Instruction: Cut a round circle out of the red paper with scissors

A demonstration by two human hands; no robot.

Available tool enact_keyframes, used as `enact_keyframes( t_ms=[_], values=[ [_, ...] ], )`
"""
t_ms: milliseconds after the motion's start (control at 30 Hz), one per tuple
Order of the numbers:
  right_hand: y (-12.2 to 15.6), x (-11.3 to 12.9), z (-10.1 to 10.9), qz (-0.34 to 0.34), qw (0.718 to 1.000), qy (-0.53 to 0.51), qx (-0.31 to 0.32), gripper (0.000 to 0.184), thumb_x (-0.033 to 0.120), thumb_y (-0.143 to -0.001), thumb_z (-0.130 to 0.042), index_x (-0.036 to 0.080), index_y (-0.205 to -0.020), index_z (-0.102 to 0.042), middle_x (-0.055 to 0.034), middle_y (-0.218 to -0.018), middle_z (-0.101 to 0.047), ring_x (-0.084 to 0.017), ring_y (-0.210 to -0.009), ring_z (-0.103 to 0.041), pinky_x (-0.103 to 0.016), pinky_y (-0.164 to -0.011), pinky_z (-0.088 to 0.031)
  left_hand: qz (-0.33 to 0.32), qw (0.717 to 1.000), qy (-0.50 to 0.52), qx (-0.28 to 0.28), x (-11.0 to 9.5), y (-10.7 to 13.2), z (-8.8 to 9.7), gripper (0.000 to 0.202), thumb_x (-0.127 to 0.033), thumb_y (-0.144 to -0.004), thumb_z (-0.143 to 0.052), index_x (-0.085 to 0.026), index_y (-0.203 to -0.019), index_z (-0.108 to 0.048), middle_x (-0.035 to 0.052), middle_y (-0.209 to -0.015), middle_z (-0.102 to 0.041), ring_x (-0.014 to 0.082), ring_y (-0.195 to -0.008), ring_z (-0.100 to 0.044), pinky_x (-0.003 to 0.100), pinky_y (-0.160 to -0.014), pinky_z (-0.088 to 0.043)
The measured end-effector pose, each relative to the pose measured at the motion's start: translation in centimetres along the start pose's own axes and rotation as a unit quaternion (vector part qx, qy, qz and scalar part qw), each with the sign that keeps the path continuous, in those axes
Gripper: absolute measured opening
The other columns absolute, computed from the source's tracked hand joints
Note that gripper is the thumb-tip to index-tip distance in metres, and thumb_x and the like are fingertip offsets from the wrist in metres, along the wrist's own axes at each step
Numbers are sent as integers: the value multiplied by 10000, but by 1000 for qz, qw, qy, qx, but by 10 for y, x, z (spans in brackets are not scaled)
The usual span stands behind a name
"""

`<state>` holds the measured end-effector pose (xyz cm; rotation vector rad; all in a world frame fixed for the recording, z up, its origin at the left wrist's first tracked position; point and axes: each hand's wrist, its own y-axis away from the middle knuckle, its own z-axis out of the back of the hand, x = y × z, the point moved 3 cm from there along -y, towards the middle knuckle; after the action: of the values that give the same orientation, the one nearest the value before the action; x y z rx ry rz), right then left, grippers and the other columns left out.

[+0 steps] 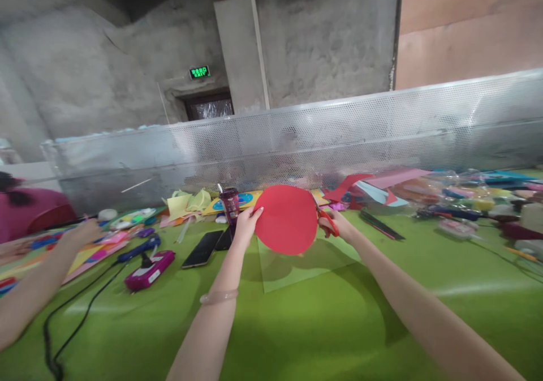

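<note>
A round piece of red paper [286, 219] is held up over the table, its flat face toward me. My left hand [247, 225] pinches its left edge between thumb and fingers. At the opposite edge, my right hand [337, 223] grips red-handled scissors [330, 222], whose blades point up and left along the paper's rim. Whether the blades are apart is too small to make out. Below the circle lies a pale green sheet [305, 265] on the green table. Strips of red paper [350, 188] lie behind my right hand.
Behind my left hand stand a dark cup with a straw [229, 205] and a black phone [202, 249]. A purple power strip [150, 270] trails black cables on the left. A co-worker's arm [55, 273] reaches in there. Plastic-wrapped craft supplies [466, 194] crowd the right; a perforated metal partition [297, 143] runs behind.
</note>
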<state>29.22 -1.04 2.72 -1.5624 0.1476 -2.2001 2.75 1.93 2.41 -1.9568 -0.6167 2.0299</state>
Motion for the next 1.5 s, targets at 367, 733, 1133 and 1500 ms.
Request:
enact_keyframes(
  t_ms=[367,733,1133,1500],
  values=[
    [-2,-4,1,1,1000,16,1,205,292,-672,-492,168,-516,-445,38,-413,-432,-75,-377,-431,-207,-397,-407,-6,1000,-13,2,-2,1,1,447,-471,-650,-640,-137,-946,-658,93,-898,-680,258,-852,-610,336,-739,-469],
    [0,-2,2,-10,999,33,0,254,349,-679,-523,173,-520,-435,42,-410,-424,-77,-370,-428,-213,-386,-407,-11,1000,-2,-4,2,-3,3,451,-460,-644,-649,-150,-970,-658,85,-906,-680,251,-866,-608,335,-752,-470],
    [2,0,4,-16,999,43,-3,334,421,-672,-563,173,-500,-421,40,-409,-416,-73,-363,-418,-210,-374,-400,-7,1000,16,-11,4,-4,5,461,-462,-626,-662,-149,-965,-657,85,-896,-682,246,-836,-616,334,-737,-475],
    [2,0,3,-25,999,24,8,275,342,-677,-552,171,-496,-436,35,-422,-422,-85,-381,-433,-217,-389,-382,4,1000,1,-4,-1,-2,3,429,-454,-616,-670,-143,-911,-671,85,-859,-686,248,-823,-617,340,-739,-474]
  ],
)
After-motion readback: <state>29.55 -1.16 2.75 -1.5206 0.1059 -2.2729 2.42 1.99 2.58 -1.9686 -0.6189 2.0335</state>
